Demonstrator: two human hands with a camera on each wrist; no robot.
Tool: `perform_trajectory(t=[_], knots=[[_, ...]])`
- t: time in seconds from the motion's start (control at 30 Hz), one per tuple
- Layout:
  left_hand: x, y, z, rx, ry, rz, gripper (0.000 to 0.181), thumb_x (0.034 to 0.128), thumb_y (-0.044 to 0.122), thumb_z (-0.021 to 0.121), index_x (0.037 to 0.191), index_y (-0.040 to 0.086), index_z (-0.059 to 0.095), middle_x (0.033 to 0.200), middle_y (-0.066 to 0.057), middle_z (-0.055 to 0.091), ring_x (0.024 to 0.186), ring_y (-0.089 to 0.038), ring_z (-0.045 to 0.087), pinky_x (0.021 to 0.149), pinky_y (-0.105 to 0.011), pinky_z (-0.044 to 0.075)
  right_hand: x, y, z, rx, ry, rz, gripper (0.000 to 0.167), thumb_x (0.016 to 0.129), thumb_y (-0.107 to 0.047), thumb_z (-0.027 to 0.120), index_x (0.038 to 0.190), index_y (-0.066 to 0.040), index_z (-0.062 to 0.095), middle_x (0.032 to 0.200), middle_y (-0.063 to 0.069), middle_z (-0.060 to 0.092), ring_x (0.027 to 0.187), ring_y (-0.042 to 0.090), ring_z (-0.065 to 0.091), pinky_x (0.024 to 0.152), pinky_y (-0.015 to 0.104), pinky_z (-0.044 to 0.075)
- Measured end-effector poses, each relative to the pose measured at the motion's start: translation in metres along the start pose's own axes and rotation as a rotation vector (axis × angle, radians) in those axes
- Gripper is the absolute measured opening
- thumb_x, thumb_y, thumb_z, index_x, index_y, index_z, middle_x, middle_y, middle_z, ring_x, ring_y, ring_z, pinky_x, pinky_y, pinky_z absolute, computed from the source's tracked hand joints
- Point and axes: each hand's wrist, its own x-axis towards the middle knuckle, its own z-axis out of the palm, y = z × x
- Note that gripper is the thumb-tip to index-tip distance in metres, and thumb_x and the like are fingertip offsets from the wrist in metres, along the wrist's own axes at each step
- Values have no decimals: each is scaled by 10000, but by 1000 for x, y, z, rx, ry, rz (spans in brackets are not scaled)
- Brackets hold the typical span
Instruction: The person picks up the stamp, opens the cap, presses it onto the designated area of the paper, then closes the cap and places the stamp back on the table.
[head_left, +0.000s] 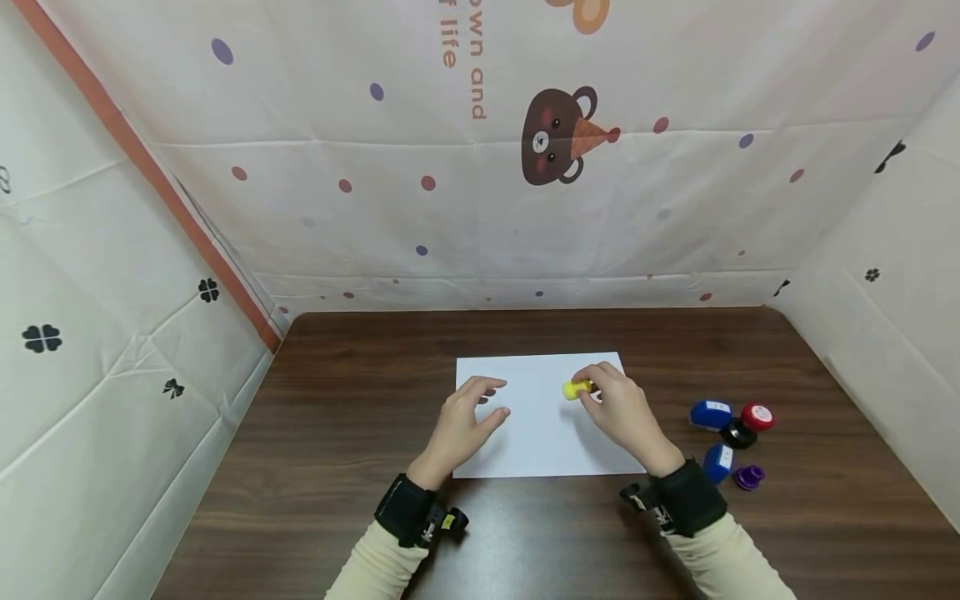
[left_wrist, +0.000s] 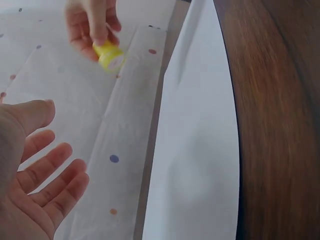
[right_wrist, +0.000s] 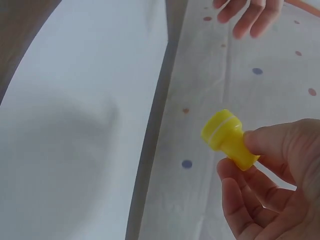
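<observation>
One yellow stamp-shaped piece (head_left: 573, 390) is what I see the right hand (head_left: 622, 412) pinching above white paper (head_left: 536, 442) on the brown bench (head_left: 337, 408); opposite, the left hand (head_left: 458, 425) hovers, thumb and fingers apart.

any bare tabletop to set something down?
Bare: tabletop left of the paper, and between paper and back sheet. Crowded: right of the paper (blue, red, black and purple pieces); over the paper, left hand, plus right hand holding a yellow piece.

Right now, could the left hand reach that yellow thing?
Probably yes: the left hand is empty and nothing seems in the way over the white paper. The right hand pinches the yellow thing by its narrower end, leaving the wider end free.
</observation>
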Motion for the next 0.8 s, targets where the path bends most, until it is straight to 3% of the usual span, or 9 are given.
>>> perform_trajectory(t=[0.4, 0.53, 0.8], knots=[[11, 11, 17, -88, 59, -84, 341, 805, 152, 711, 1120, 91, 596, 1070, -23, 615, 930, -171, 630, 791, -254, 539, 14, -27, 18, 217, -7, 51, 211, 768, -18, 715, 962, -71, 650, 936, 60, 638, 771, 151, 608, 659, 296, 557], [13, 14, 19, -121, 71, -106, 324, 801, 146, 716, 1100, 109, 598, 1066, -17, 618, 912, -163, 635, 785, -249, 540, 15, -34, 22, 299, -31, 103, 213, 790, -38, 702, 991, -82, 646, 959, 56, 646, 788, 148, 615, 680, 266, 551], [13, 16, 23, -164, 104, -89, 285, 792, 118, 719, 1055, 88, 612, 1014, -22, 637, 789, -100, 633, 722, -193, 540, 12, -38, 31, 469, -115, 241, 179, 834, -95, 670, 1008, -122, 642, 980, 43, 656, 763, 127, 619, 606, 214, 512]])
